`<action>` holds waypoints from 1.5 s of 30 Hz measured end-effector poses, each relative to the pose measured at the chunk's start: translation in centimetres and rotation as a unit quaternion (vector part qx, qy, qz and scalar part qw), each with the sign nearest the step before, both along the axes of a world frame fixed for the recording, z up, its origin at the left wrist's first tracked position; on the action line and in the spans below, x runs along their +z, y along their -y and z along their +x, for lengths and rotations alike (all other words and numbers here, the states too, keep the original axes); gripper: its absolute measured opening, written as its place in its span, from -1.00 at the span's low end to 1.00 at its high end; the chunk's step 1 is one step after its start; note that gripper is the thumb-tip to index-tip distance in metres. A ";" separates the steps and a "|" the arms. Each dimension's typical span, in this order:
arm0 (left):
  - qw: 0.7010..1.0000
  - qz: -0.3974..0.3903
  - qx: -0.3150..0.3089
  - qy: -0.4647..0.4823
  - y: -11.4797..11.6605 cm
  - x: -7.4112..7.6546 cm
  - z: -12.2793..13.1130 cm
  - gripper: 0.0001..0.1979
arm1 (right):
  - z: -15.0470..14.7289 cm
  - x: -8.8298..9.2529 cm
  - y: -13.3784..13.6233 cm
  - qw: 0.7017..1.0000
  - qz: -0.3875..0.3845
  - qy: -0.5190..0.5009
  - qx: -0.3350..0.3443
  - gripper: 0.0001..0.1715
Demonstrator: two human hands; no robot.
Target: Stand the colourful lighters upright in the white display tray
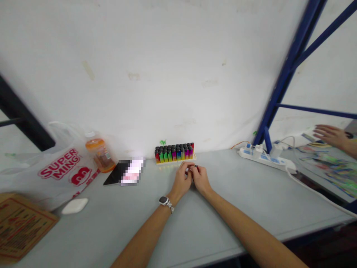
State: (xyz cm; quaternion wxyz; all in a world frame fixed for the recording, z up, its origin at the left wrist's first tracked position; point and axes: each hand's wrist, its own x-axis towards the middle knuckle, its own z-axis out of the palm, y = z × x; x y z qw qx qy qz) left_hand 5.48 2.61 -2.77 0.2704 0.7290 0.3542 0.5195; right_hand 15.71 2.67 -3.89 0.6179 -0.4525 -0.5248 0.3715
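Rows of colourful lighters with black tops (pixel 174 153) stand upright in a pale tray (pixel 182 162) close to the wall. Just in front of the tray's right part, my left hand (pixel 183 178) and my right hand (pixel 201 179) meet with closed fingers. Between the fingertips there is a small dark thing, too small to make out. A watch (pixel 164 201) is on my left wrist.
At left are a plastic bag (pixel 61 167), an orange bottle (pixel 100 154), a tablet (pixel 115 173), a white case (pixel 74 206) and a cardboard box (pixel 25 227). At right are a power strip (pixel 267 160), a blue frame (pixel 287 70) and another person's hand (pixel 330 134).
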 end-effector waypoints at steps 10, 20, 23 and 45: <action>0.995 -0.072 -0.062 0.009 0.3 -0.3 0.6 -0.72 | 0.4 0.0 0.0 1.000 -0.006 -0.026 0.003 -0.50; 0.996 -0.070 -0.060 0.004 0.4 -0.2 0.7 -0.64 | 0.4 -0.4 -0.5 0.999 -0.008 0.015 -0.038 -0.61; 0.996 -0.067 -0.058 0.009 0.3 -0.2 0.7 -0.62 | 0.4 -0.5 -0.5 0.999 -0.003 0.014 -0.037 -0.65; 0.997 -0.057 -0.054 -0.010 0.2 -0.6 0.7 -0.67 | 0.6 0.1 -0.1 0.999 -0.019 -0.035 0.006 -0.65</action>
